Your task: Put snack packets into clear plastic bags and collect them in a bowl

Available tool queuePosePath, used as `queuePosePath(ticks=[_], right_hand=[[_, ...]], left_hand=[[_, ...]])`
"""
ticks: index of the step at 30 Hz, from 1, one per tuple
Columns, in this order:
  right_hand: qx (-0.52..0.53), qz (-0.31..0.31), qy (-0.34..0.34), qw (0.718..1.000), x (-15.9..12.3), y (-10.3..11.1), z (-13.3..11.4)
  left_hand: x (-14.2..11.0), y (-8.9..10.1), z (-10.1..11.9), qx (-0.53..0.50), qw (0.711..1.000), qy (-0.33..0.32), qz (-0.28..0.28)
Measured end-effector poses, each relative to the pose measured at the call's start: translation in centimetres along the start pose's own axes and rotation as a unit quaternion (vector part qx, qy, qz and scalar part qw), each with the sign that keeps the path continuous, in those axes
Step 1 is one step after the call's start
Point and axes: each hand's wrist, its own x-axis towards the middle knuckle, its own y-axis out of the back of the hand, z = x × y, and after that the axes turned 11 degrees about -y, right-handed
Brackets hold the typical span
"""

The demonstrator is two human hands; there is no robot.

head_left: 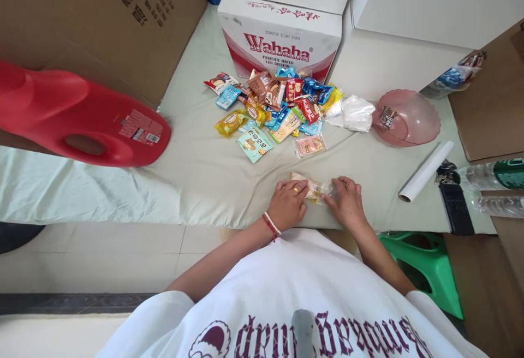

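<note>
On the table near its front edge lies a small snack packet [313,188] in clear plastic, with pale pieces inside. My left hand [289,202] presses over the left part of it, fingers bent and closed on the wrapper. At the packet's clear right end, my right hand [347,202] has its thumb and forefinger on the plastic. Part of the packet is hidden under my left fingers. Beyond my hands spreads a pile of wrapped snacks [286,101]. Closest to me in that pile are a light green packet [254,144] and a pink-printed clear packet [310,144].
A red jug [118,123] lies at the left. Behind the snacks stands a Wahaha carton [282,41]. To the right are white plastic bags [354,112], a pink bowl [426,120] with one packet, a white roll [426,172], a black case [455,208] and bottles [483,175].
</note>
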Motion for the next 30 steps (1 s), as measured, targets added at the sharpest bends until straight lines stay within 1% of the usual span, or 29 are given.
queuePosePath(ticks=[2,4,5,7,8,10,12,13,14,15,16,18,19,20,21,22,23,24,26,27,28,29,30], right_hand=[[-0.016,-0.007,0.007,1.0,-0.2,0.6,0.7],[0.023,-0.023,0.005,0.999,-0.2,1.5,0.4],[0.051,-0.038,-0.004,0.998,0.0,1.9,-0.1],[0.1,-0.073,-0.019,0.992,0.6,2.2,-2.1],[0.112,-0.089,-0.012,0.99,1.0,2.0,-3.4],[0.097,-0.111,0.023,0.989,1.9,1.1,-6.2],[0.047,-0.127,0.059,0.989,2.5,-0.1,-8.6],[0.022,-0.135,0.071,0.988,2.6,-0.6,-9.4],[0.002,-0.14,0.082,0.987,2.6,-1.1,-10.0],[-0.014,-0.139,0.093,0.986,2.5,-1.4,-10.4],[-0.028,-0.133,0.107,0.985,2.2,-1.5,-10.6],[-0.068,-0.11,0.134,0.982,1.6,-1.8,-10.7],[-0.093,-0.097,0.144,0.98,1.2,-1.9,-10.7],[-0.115,-0.086,0.149,0.978,0.9,-2.0,-10.8],[-0.131,-0.077,0.146,0.978,0.7,-2.2,-10.9],[-0.139,-0.073,0.138,0.978,0.5,-2.5,-11.0],[-0.137,-0.07,0.126,0.98,0.4,-2.6,-10.9],[-0.126,-0.068,0.113,0.983,0.3,-2.6,-10.8],[-0.075,-0.049,0.105,0.99,0.6,-1.9,-9.8],[-0.038,-0.028,0.108,0.993,1.1,-0.9,-8.8],[0.002,0.005,0.111,0.994,1.8,0.4,-7.4],[0.042,0.049,0.106,0.992,2.9,2.2,-5.7],[0.069,0.106,0.084,0.988,4.4,4.4,-3.6]], left_hand=[[-0.4,-0.4,0.1,0.033,0.999,-0.008,0.005],[-0.7,-0.8,0.3,0.06,0.998,-0.005,0.016],[-0.7,-1.0,0.4,0.072,0.997,0.001,0.025],[-0.6,-1.3,0.6,0.086,0.995,0.014,0.044],[-0.5,-1.4,0.7,0.088,0.995,0.019,0.049],[-0.3,-1.5,0.7,0.073,0.996,0.023,0.046],[-0.4,-1.4,0.1,0.019,0.998,0.017,0.051],[-0.6,-1.3,-0.3,-0.026,0.997,0.015,0.069],[-0.9,-1.3,-0.8,-0.084,0.991,0.019,0.099],[-1.3,-1.2,-1.4,-0.152,0.978,0.029,0.139],[-1.8,-1.0,-1.9,-0.222,0.956,0.049,0.184],[-2.7,-0.2,-2.6,-0.331,0.899,0.108,0.267],[-3.0,0.6,-2.6,-0.359,0.875,0.13,0.297],[-3.2,1.7,-2.5,-0.375,0.861,0.138,0.314],[-3.1,3.0,-2.0,-0.383,0.858,0.129,0.317],[-2.9,4.7,-1.4,-0.396,0.861,0.099,0.304],[-2.4,6.5,-0.5,-0.433,0.861,0.042,0.264],[-1.8,8.4,0.5,-0.481,0.852,-0.025,0.208],[-0.3,11.8,3.0,-0.556,0.811,-0.167,0.062],[0.5,13.0,4.4,-0.572,0.787,-0.232,0.0],[1.3,13.6,5.8,-0.562,0.771,-0.295,-0.062],[2.0,13.8,7.3,-0.529,0.752,-0.375,-0.121],[2.6,13.5,8.6,-0.486,0.744,-0.426,-0.17]])
